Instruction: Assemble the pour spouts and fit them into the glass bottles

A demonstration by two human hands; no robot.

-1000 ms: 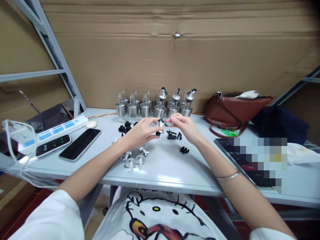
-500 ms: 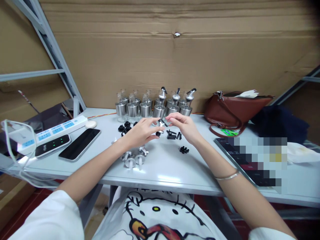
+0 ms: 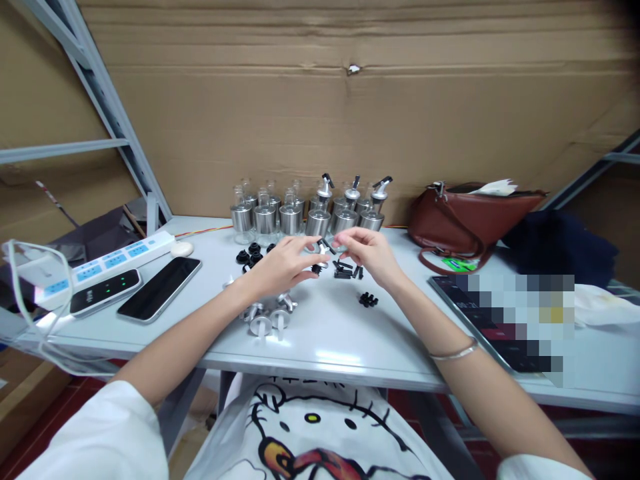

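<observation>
My left hand [image 3: 283, 263] is closed around a small silver pourer spout with a black lever [image 3: 323, 252], held just above the grey table [image 3: 340, 333]. My right hand [image 3: 370, 253] hovers right beside it, fingers curled near the lever; whether it grips anything is unclear. Loose black plastic pieces [image 3: 346, 270] lie under the hands, with another small black cluster [image 3: 369, 300] to the right. Several silver spout bodies [image 3: 267, 319] lie below my left wrist. Black round caps [image 3: 250, 255] sit to the left.
Several glass and steel bottles [image 3: 293, 217] stand in rows behind the hands; three carry finished pourers [image 3: 353, 190]. Two phones [image 3: 160, 287], a power strip [image 3: 115, 257] and cable lie left. A brown bag [image 3: 470, 217] and dark tablet [image 3: 500, 320] lie right. Cardboard wall behind.
My right hand has shifted slightly away from the spout, fingers lifting a little. My left hand and everything on the table have stayed put.
</observation>
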